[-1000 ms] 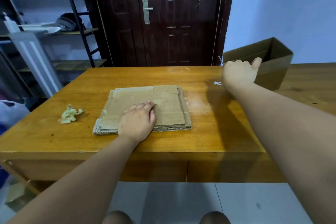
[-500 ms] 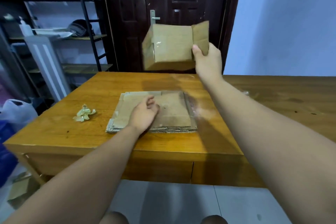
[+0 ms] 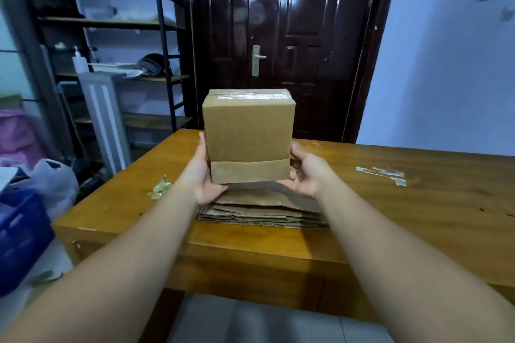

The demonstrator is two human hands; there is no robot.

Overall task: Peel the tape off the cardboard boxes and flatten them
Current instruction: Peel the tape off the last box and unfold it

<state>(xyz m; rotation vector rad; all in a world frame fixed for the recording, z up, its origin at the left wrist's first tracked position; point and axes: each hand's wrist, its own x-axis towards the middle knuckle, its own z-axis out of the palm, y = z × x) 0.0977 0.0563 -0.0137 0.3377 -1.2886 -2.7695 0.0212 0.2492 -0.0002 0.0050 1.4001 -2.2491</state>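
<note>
Gripping the cardboard box (image 3: 248, 131) over the flattened stack (image 3: 262, 210), left hand (image 3: 204, 178) and right hand (image 3: 308, 175) curling fingers round its sides; likely needing its top tape (image 3: 250, 95) edge lifting next

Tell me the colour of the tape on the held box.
The tape on the box is clear and glossy; the head view shows it best.
</note>
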